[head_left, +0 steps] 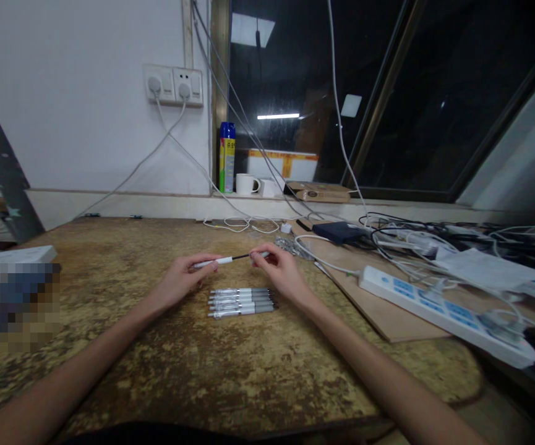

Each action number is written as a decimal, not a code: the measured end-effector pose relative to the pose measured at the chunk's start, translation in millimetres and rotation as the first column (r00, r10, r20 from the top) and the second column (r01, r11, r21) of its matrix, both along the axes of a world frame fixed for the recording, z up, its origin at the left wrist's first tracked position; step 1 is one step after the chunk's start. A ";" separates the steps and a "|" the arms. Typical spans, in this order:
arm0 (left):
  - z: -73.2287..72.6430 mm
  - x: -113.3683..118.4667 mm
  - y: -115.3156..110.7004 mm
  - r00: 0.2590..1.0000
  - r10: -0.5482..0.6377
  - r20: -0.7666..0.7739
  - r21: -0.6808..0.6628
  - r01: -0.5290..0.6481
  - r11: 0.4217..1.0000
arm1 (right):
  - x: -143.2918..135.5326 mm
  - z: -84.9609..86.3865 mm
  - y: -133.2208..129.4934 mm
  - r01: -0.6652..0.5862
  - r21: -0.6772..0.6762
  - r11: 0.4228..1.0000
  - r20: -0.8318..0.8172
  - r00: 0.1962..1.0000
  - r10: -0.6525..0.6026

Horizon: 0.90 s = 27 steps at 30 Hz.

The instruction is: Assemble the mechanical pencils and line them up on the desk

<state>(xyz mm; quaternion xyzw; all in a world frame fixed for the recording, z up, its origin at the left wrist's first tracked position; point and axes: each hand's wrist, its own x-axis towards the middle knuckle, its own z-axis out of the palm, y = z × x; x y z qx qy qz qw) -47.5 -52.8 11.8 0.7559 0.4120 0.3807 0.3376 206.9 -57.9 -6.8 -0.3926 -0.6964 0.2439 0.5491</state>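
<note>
My left hand (196,269) pinches a white pen barrel (219,261) above the worn table (156,364). A thin dark refill (240,256) runs from the barrel's right end toward my right hand (271,264). Between the fingertips of that hand is a short light-coloured pen part (262,254). Just below both hands, several white and grey pens (242,303) lie side by side on the table, all pointing the same way.
A white power strip (448,309) and tangled cables lie on a brown board (378,309) at the right. Small clear packets (292,247) sit behind my right hand. A spray can (227,157) and a white mug (246,183) stand on the sill.
</note>
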 end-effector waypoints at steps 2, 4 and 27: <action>1.4 1.6 -0.9 0.999 -0.037 0.020 0.036 0.036 0.999 | -2.1 -0.7 0.0 -0.022 -0.018 1.000 -0.005 1.000 0.022; 2.4 2.7 -1.5 0.998 -0.057 0.022 0.051 0.056 0.997 | -3.0 -0.7 0.0 -0.037 -0.045 0.998 -0.018 0.999 0.036; -0.1 1.7 0.6 1.000 0.012 0.003 0.046 -0.012 0.999 | -2.0 -2.4 3.7 -0.165 -0.162 0.973 -0.103 0.983 0.150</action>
